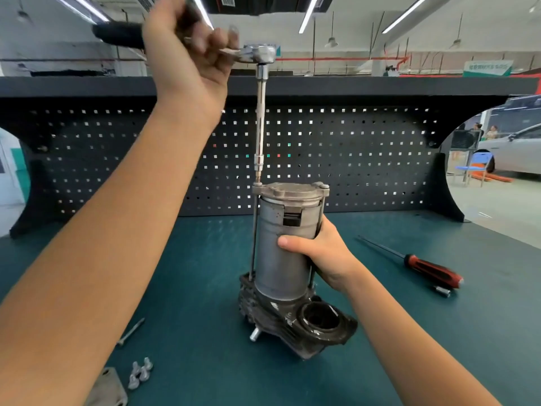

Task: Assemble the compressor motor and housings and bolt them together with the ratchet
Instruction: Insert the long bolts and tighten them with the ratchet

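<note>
A grey cylindrical metal compressor motor [281, 259] is seen standing upright near the middle of the teal workbench top [199, 259]. It is seated on a dark cast metal housing [316, 332] and is closed on top by a grey cast end cap [289, 191]. The motor is gripped at its right side by the right hand [322, 253], with the thumb laid across the front and the other fingers curled behind. A chrome ratchet with a black handle [259, 54] is held high above the motor by the left hand [187, 51], whose fingers are closed around the handle. From the ratchet head a long chrome extension bar [260, 118] is hung straight down, and its tip is set on a bolt at the left ear of the end cap. A screwdriver with a red and black handle [421, 268] and a small silver socket [443, 290] are laid toward the right edge. Near the front left corner a long silver bolt [131, 332], a group of short silver bolts [140, 373] and a grey metal part [108, 388] are found.
</note>
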